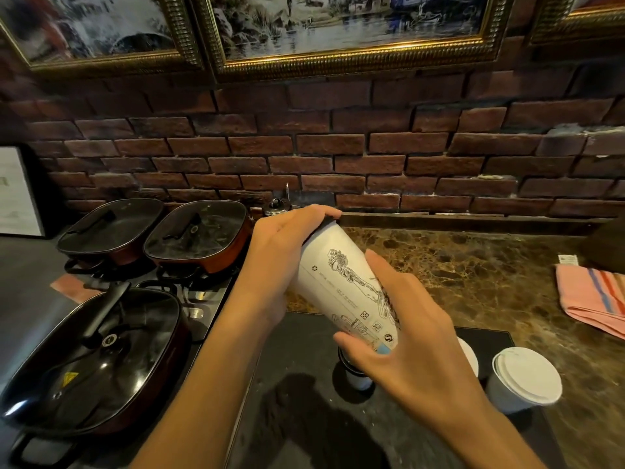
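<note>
- One dark mat [304, 350] is laid near centre on the marbled desk [473, 265].
- Above it a tall white cup [341, 282] is held tilted; pouring is judged under way.
- Its far end is gripped by the left hand [280, 260], its near end by the right hand [412, 340].
- The small cup [358, 380] beneath must be kept aligned next.

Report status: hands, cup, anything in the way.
Left hand grips the tall printed cup at its dark top; right hand holds its lower end. Cup tilted, off the black mat. Small dark-rimmed cup just below; lidded white cup alongside.
</note>
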Demonstrator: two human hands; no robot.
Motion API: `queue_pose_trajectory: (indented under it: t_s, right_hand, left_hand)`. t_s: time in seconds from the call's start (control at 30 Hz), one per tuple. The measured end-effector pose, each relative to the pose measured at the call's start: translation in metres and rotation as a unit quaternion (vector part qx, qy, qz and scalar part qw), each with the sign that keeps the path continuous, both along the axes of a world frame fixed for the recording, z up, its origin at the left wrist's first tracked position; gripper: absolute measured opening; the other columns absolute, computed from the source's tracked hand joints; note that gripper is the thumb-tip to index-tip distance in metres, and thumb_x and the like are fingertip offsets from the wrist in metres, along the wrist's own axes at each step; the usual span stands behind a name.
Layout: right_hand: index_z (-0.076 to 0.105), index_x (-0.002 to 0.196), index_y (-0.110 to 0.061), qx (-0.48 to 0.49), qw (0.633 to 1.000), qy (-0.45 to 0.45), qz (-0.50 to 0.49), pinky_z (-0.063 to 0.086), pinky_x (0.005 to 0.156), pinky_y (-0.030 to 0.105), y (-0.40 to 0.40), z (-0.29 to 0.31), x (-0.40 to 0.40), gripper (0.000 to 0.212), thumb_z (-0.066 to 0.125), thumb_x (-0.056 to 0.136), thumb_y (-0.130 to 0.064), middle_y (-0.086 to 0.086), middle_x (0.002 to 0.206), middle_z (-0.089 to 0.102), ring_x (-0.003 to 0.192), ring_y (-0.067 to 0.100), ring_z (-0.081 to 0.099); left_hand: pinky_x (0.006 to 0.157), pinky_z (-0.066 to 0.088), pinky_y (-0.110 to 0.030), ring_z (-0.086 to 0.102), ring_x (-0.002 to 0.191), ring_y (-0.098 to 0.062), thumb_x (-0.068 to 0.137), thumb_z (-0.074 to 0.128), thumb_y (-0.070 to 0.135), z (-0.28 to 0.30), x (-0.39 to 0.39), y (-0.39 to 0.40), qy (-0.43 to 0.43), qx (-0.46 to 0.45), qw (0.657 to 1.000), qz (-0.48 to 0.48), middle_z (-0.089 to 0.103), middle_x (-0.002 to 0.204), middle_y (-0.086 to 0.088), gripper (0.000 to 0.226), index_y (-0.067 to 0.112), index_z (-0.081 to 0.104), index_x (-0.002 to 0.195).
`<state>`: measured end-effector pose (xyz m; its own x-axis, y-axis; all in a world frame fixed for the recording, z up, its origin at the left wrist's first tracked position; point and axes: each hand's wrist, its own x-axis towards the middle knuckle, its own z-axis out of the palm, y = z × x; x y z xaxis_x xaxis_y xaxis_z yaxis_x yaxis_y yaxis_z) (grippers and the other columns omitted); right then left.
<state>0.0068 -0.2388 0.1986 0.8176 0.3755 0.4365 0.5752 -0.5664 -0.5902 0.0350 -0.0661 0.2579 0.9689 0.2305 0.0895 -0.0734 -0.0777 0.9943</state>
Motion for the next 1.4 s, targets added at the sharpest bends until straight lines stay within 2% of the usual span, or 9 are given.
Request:
queue_pose_trajectory:
  t_s: [0.13,0.3,0.53,0.7,0.9,1.07,1.17,1.3,1.4]
  right_hand:
    - [0.037,0.14,-0.051,0.168,0.973,0.158,0.025,0.054,0.081,0.014,-0.001,0.003,-0.002,0.084,0.072,0.064,-0.057,-0.029,0.12,0.057,0.11,-0.004,0.057]
    - [0.072,0.108,-0.031,0.397,0.765,0.48,0.166,0.05,0.044,0.029,-0.004,0.011,-0.002,0.052,0.083,0.058,-0.044,0.012,0.098,0.073,0.061,0.028,0.064]
    - [0.03,0.143,-0.042,0.05,0.999,-0.003,0.008,0.054,0.078,0.015,0.0,0.0,0.003,0.088,0.074,0.067,-0.053,-0.013,0.128,0.047,0.111,0.0,0.05]
    - [0.035,0.14,-0.044,0.112,0.991,0.073,-0.004,0.051,0.077,0.012,0.002,-0.003,-0.002,0.082,0.069,0.067,-0.06,-0.025,0.122,0.052,0.111,-0.005,0.052]
    - [0.067,0.115,-0.025,0.396,0.785,0.454,0.145,0.045,0.039,0.023,-0.007,0.009,0.004,0.055,0.077,0.065,-0.044,0.019,0.104,0.069,0.061,0.026,0.065]
    - [0.038,0.143,-0.037,0.131,0.99,0.055,0.019,0.056,0.079,0.021,-0.004,0.006,0.006,0.09,0.084,0.066,-0.04,-0.011,0.131,0.05,0.112,0.002,0.056]
    - [0.034,0.146,-0.029,0.006,0.997,-0.08,0.023,0.057,0.081,0.03,-0.01,0.0,0.008,0.09,0.082,0.071,-0.038,-0.002,0.13,0.051,0.115,0.006,0.05]
    - [0.044,0.134,-0.051,0.166,0.977,0.129,0.024,0.056,0.07,0.022,-0.007,0.005,0.002,0.076,0.078,0.066,-0.049,-0.018,0.12,0.06,0.103,0.002,0.061]
    - [0.066,0.121,-0.032,0.364,0.835,0.403,0.082,0.046,0.042,0.027,-0.007,0.004,0.002,0.063,0.081,0.06,-0.041,0.008,0.101,0.072,0.064,0.018,0.065]
  left_hand:
    - [0.086,0.053,-0.06,0.069,0.095,-0.041,0.088,0.053,0.033,0.004,-0.005,0.001,-0.021,0.006,0.999,-0.033,0.074,0.101,-0.016,0.032,0.015,0.076,0.101]
    - [0.086,0.052,-0.063,0.068,0.097,-0.043,0.092,0.05,0.031,0.004,-0.007,0.003,-0.049,0.012,0.998,-0.049,0.073,0.104,-0.017,0.034,0.011,0.073,0.105]
    - [0.078,0.054,-0.045,0.071,0.093,-0.032,0.097,0.052,0.026,-0.003,-0.007,0.001,-0.02,-0.006,0.999,0.029,0.076,0.097,-0.009,0.028,0.015,0.077,0.099]
    - [0.078,0.057,-0.046,0.07,0.097,-0.033,0.091,0.051,0.033,0.0,-0.008,0.0,-0.02,0.015,1.0,-0.015,0.075,0.101,-0.009,0.032,0.016,0.075,0.102]
    - [0.077,0.055,-0.049,0.07,0.086,-0.031,0.098,0.051,0.025,0.004,-0.007,-0.001,-0.031,-0.009,0.999,-0.034,0.072,0.103,-0.021,0.028,0.01,0.074,0.104]
    - [0.069,0.049,-0.036,0.067,0.073,-0.021,0.092,0.058,0.032,0.003,-0.001,-0.005,0.044,-0.051,0.997,0.047,0.072,0.085,-0.015,0.032,0.007,0.076,0.1]
    - [0.07,0.05,-0.037,0.068,0.075,-0.022,0.088,0.059,0.039,0.003,-0.002,-0.006,0.055,-0.05,0.996,0.039,0.073,0.094,-0.019,0.036,0.009,0.076,0.101]
    - [0.073,0.053,-0.039,0.07,0.084,-0.024,0.096,0.055,0.033,0.003,-0.004,-0.005,0.016,-0.03,0.999,-0.007,0.073,0.102,-0.017,0.029,0.014,0.075,0.104]
    - [0.075,0.053,-0.042,0.07,0.087,-0.027,0.099,0.051,0.027,-0.001,-0.008,-0.004,0.002,-0.02,1.0,-0.02,0.073,0.104,-0.016,0.028,0.015,0.075,0.105]
